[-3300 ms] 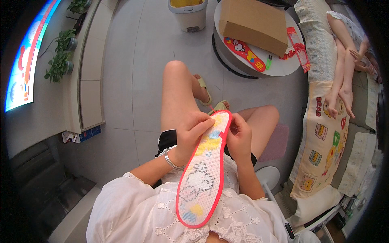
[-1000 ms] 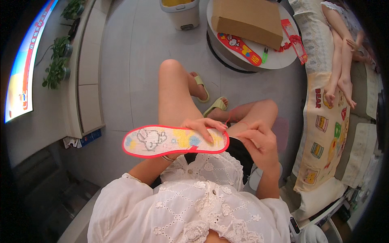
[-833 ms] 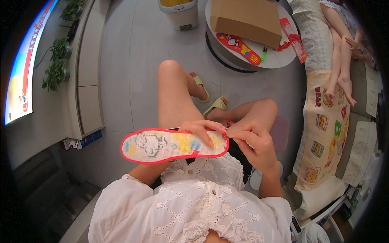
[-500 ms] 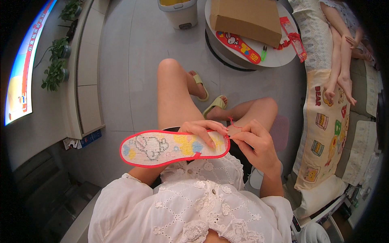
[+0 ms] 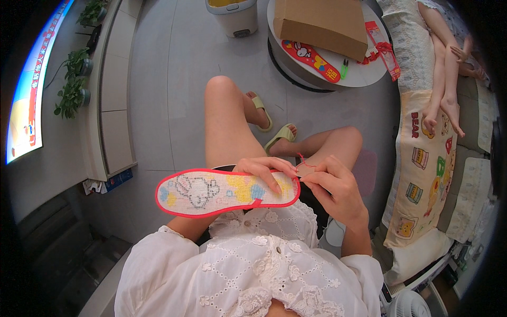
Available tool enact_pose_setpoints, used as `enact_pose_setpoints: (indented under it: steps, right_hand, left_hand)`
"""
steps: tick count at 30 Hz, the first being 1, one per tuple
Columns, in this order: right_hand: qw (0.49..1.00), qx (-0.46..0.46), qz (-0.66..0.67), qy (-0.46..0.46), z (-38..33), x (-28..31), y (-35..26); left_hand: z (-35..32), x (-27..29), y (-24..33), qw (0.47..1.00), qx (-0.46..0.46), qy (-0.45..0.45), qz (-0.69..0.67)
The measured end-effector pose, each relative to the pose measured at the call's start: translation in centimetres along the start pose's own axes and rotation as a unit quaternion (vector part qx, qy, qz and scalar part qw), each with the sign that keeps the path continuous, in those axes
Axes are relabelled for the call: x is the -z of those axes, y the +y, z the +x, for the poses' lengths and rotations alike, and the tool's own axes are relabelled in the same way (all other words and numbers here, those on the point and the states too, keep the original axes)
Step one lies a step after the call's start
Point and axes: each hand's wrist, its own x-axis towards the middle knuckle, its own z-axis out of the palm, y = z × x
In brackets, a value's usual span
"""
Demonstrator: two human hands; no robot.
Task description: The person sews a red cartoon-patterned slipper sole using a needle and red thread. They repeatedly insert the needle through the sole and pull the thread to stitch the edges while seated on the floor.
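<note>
Left hand [image 5: 260,171] pinches insole [image 5: 198,191] near one end, bulk extending left of grip. Right hand [image 5: 338,191]: fingertips pressed together just beside that end, red thread [image 5: 301,158] near them; anything pinched too small to tell.

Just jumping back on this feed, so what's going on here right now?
A seated person holds a red-edged insole over the lap with the left hand. The right hand has its fingers pinched together by the insole's right end, next to a red thread; what they grip is too small to tell. On the round table lie a red insole, a small green tool and a cardboard box.
</note>
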Motion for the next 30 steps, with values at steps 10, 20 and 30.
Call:
enact_pose_setpoints:
  steps: [10,20,30]
  right_hand:
    - [0.997,0.034,-0.048,-0.057,0.2,0.5,-0.2]
    - [0.915,-0.066,0.367,-0.152,-2.4,-1.9,6.4]
    - [0.758,-0.138,0.637,-0.012,-5.8,-6.9,7.8]
  left_hand:
    - [0.1,-0.2,0.0,1.000,0.019,-0.017,-0.010]
    - [1.8,-4.9,2.4,0.861,0.373,0.270,-0.217]
    - [2.1,-4.9,2.0,0.848,0.378,0.304,-0.215]
